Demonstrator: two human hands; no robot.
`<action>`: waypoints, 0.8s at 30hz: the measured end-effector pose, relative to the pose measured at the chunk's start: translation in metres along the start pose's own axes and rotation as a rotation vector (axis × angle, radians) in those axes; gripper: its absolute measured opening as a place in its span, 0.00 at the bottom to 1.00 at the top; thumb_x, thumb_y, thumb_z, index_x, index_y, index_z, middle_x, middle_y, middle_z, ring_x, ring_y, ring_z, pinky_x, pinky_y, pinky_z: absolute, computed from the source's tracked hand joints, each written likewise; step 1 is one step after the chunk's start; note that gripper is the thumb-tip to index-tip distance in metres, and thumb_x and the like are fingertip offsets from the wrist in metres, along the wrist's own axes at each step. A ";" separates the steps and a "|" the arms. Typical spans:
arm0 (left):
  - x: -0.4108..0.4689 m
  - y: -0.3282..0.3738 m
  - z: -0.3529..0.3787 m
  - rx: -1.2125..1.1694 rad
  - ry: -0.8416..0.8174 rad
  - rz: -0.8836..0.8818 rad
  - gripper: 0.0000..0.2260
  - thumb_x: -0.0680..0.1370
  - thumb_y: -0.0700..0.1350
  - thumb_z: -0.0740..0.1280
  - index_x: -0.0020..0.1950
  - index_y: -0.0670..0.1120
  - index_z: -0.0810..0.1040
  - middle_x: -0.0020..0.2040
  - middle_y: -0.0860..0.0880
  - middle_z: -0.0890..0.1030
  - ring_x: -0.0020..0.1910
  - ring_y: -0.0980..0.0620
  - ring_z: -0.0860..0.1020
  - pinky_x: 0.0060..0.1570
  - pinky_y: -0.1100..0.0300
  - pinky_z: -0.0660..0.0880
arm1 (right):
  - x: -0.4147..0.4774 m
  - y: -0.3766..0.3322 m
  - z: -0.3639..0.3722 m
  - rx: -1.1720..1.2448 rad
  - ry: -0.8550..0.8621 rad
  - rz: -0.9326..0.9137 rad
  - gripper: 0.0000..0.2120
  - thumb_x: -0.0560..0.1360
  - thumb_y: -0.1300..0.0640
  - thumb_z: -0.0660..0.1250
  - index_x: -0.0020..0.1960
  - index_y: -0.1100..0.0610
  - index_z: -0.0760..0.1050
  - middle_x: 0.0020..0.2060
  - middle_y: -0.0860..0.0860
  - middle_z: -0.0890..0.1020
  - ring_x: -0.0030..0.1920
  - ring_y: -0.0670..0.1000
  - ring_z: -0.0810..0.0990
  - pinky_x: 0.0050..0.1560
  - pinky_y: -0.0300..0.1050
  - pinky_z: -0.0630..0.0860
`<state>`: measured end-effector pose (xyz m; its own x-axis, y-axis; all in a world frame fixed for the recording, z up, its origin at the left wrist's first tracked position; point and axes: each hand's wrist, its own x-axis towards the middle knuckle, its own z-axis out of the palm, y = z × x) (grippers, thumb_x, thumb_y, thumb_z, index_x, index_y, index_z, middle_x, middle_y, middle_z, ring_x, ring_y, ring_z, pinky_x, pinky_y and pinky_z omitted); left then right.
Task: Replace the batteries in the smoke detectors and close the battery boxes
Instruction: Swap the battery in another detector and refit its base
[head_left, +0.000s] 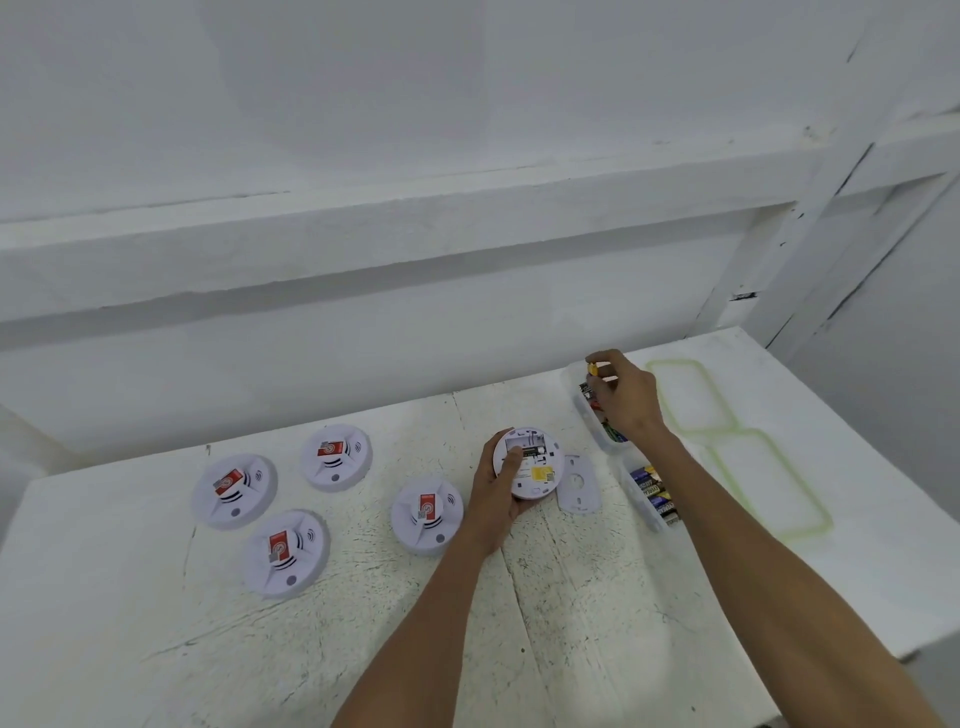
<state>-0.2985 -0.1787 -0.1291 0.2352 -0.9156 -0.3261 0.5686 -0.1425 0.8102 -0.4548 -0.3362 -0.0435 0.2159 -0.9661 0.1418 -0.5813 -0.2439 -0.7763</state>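
four smoke detectors (234, 491) lie face up on the left of the desk (363, 623). a fifth detector (530, 467) sits back up at the middle with its battery bay open, the left grip (496, 488) curled round its edge. its loose cover (576, 483) lies just to the right. the right grip (626, 397) pinches a yellow-tipped battery (592, 370) above the far battery box (584, 410); the nearer box (649, 499) holds more batteries.
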 end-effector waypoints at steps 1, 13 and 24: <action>0.000 0.000 0.000 -0.006 -0.001 0.000 0.15 0.85 0.44 0.64 0.72 0.51 0.73 0.68 0.44 0.80 0.65 0.42 0.81 0.54 0.42 0.83 | -0.003 -0.003 -0.001 0.052 -0.007 0.002 0.10 0.79 0.62 0.67 0.58 0.52 0.77 0.45 0.52 0.83 0.38 0.49 0.83 0.38 0.44 0.82; 0.000 0.001 0.003 -0.041 -0.018 -0.012 0.16 0.86 0.51 0.60 0.72 0.48 0.74 0.66 0.41 0.81 0.64 0.39 0.81 0.57 0.40 0.82 | -0.061 -0.031 0.024 0.059 -0.244 -0.260 0.11 0.78 0.58 0.69 0.58 0.48 0.77 0.47 0.44 0.86 0.46 0.39 0.84 0.50 0.39 0.80; 0.004 -0.002 0.002 -0.070 0.022 -0.076 0.21 0.86 0.56 0.59 0.72 0.45 0.76 0.67 0.41 0.81 0.66 0.41 0.80 0.61 0.41 0.79 | -0.079 -0.015 0.056 -0.303 -0.194 -0.560 0.09 0.80 0.51 0.64 0.57 0.50 0.81 0.59 0.46 0.83 0.55 0.49 0.82 0.46 0.43 0.79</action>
<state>-0.3001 -0.1830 -0.1317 0.2058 -0.8946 -0.3968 0.6389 -0.1843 0.7469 -0.4193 -0.2518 -0.0772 0.6704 -0.6603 0.3385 -0.5289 -0.7451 -0.4062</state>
